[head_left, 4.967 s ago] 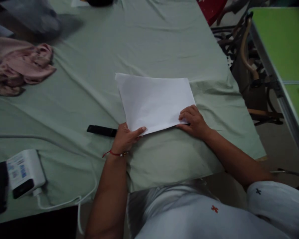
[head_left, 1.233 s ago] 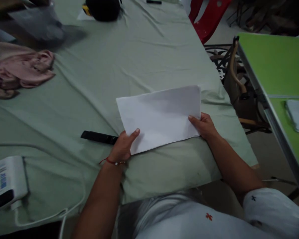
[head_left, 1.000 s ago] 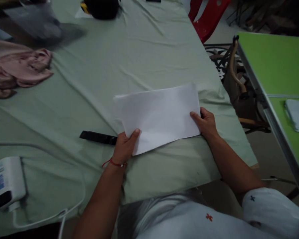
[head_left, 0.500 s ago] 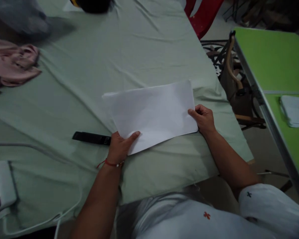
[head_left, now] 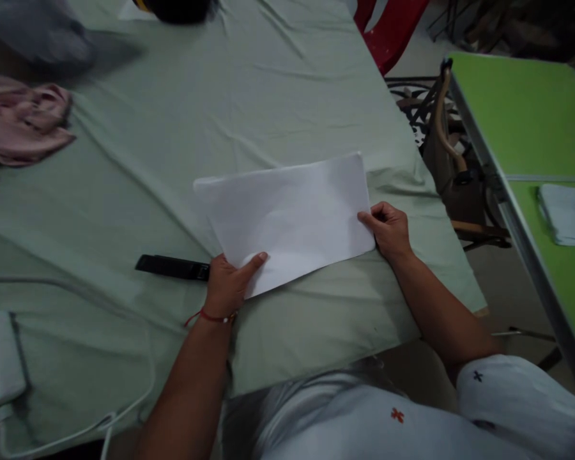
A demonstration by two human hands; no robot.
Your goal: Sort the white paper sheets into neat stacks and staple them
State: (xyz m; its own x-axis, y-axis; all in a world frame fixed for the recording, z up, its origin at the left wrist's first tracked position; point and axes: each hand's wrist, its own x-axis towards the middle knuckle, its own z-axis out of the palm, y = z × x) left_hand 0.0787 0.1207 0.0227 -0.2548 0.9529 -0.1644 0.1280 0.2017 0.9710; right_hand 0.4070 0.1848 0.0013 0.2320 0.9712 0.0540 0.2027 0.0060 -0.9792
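A stack of white paper sheets (head_left: pixel 292 217) is held at a slight tilt over the cloth-covered table (head_left: pixel 287 96). My left hand (head_left: pixel 230 278) grips its lower left corner, thumb on top and the other fingers hidden underneath. At the right edge, my right hand (head_left: pixel 388 227) pinches the sheets between thumb and curled fingers. Just left of my left hand lies a flat black object (head_left: pixel 172 267), its right end partly covered by the hand; its kind I cannot make out.
A white box-like device (head_left: pixel 0 361) with a white cable (head_left: pixel 76 434) is at the lower left. Pink cloth (head_left: pixel 26 121) and a grey bag-like bundle (head_left: pixel 38 32) lie farther back. To the right stand a green table (head_left: pixel 522 115) and a red chair (head_left: pixel 393 35).
The paper stack and both hands have shifted very slightly left in the view, along with the things on the table. Both hands keep their hold.
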